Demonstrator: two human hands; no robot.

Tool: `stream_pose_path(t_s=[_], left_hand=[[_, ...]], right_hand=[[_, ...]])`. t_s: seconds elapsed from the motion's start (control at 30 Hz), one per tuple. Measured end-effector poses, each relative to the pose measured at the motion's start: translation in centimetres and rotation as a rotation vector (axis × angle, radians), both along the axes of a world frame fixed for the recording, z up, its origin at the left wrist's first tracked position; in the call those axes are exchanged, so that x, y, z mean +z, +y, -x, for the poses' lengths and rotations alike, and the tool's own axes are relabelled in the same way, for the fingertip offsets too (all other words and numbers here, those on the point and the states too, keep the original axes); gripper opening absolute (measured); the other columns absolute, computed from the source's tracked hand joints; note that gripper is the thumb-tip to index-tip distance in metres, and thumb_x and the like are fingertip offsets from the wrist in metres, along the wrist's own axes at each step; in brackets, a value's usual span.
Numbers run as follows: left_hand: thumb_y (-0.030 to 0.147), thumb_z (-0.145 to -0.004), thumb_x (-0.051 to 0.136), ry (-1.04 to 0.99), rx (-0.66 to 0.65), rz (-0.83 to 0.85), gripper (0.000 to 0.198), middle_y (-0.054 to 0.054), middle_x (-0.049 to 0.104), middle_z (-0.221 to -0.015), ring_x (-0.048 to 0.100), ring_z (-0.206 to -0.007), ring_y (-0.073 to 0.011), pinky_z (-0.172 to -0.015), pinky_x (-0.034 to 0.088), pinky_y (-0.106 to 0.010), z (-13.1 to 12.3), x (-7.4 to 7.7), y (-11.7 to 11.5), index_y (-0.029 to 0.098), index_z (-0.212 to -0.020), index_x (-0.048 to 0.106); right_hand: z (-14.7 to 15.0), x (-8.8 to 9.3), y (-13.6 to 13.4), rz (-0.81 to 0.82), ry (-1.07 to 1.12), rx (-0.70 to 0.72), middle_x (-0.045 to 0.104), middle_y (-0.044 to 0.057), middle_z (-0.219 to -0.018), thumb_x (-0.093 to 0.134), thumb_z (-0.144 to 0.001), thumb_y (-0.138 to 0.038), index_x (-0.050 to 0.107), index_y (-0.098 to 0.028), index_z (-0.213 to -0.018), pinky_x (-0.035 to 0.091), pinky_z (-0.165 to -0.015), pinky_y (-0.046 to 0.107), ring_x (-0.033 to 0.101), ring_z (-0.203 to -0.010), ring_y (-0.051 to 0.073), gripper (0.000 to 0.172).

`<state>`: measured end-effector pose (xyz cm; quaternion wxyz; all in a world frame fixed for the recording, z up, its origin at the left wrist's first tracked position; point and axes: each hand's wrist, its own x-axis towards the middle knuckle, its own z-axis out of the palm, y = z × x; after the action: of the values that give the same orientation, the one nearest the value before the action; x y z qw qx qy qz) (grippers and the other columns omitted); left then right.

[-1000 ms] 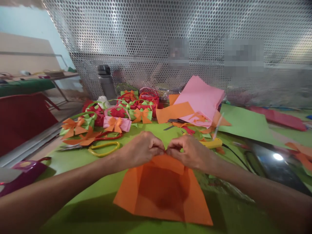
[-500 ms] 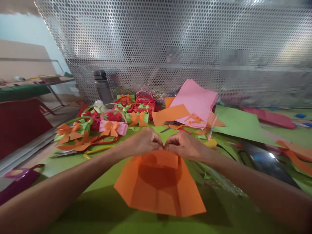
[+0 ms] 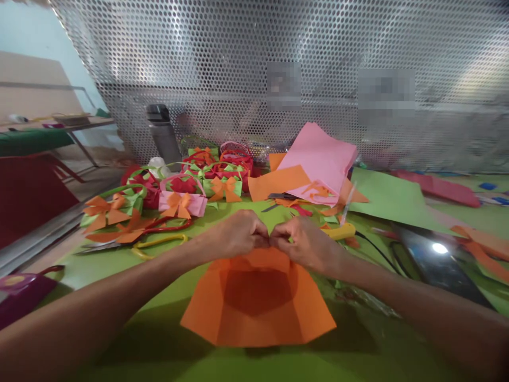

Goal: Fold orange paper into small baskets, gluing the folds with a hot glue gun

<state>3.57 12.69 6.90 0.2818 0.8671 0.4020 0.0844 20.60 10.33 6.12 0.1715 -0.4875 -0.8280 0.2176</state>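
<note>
A folded orange paper sheet (image 3: 258, 300) lies on the green tabletop (image 3: 119, 265) right in front of me. My left hand (image 3: 234, 233) and my right hand (image 3: 306, 244) meet at its far edge, knuckles almost touching. Both hands are closed, fingers pinching the far edge of the orange paper. The near part of the sheet lifts slightly off the table.
Paper baskets with orange bows (image 3: 183, 191) crowd the back left, beside yellow-handled scissors (image 3: 155, 244). Pink paper (image 3: 318, 156) and orange sheets (image 3: 278, 183) lie behind my hands. A grey bottle (image 3: 161, 132) stands by the perforated metal screen (image 3: 278, 63). A dark tablet (image 3: 437, 260) lies right.
My hands stay pinched at the paper's far edge. The sheet's near edge has drawn closer to my hands and the shape looks more folded in.
</note>
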Motion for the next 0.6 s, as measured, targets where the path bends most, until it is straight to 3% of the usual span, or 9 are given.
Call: stream_pose_path(t_s=[0.17, 0.3, 0.5, 0.6], left_hand=[[0.013, -0.075, 0.048, 0.051, 0.041, -0.189, 0.022, 0.005, 0.038, -0.047, 0.034, -0.047, -0.0072, -0.045, 0.024, -0.019, -0.1, 0.7, -0.4, 0.014, -0.057, 0.059], [0.015, -0.08, 0.047, 0.15, 0.122, -0.37, 0.022, 0.001, 0.05, -0.051, 0.041, -0.049, -0.0103, -0.048, 0.024, -0.023, -0.2, 0.9, -0.8, 0.014, -0.065, 0.062], [0.015, -0.083, 0.045, 0.249, 0.156, -0.488, 0.021, -0.003, 0.056, -0.053, 0.048, -0.05, -0.0141, -0.047, 0.022, -0.025, -0.4, 0.7, -1.1, 0.015, -0.072, 0.063], [0.019, -0.084, 0.047, 0.247, 0.149, -0.486, 0.021, -0.003, 0.057, -0.052, 0.05, -0.05, -0.0143, -0.046, 0.024, -0.025, -0.3, 0.5, -1.0, 0.015, -0.071, 0.063]], right_hand=[[-1.3, 1.7, 0.6, -0.077, -0.029, 0.027, 0.05, -0.003, -0.057, 0.044, -0.084, -0.025, 0.064, -0.015, -0.073, 0.025, -0.05, 0.023, 0.04, -0.054, 0.009, 0.024], [-2.1, 2.4, 0.7, -0.17, -0.224, -0.017, 0.063, 0.001, -0.067, 0.049, -0.082, -0.025, 0.066, -0.017, -0.083, 0.03, -0.052, 0.023, 0.051, -0.058, 0.012, 0.019], [-1.4, 1.1, 0.1, -0.272, -0.396, -0.118, 0.067, 0.005, -0.067, 0.053, -0.072, -0.013, 0.066, -0.019, -0.09, 0.027, -0.052, 0.026, 0.058, -0.059, 0.017, 0.023], [-0.9, 0.3, 0.0, -0.331, -0.413, -0.158, 0.066, 0.005, -0.062, 0.049, -0.071, -0.008, 0.066, -0.019, -0.083, 0.026, -0.054, 0.027, 0.058, -0.059, 0.018, 0.024]])
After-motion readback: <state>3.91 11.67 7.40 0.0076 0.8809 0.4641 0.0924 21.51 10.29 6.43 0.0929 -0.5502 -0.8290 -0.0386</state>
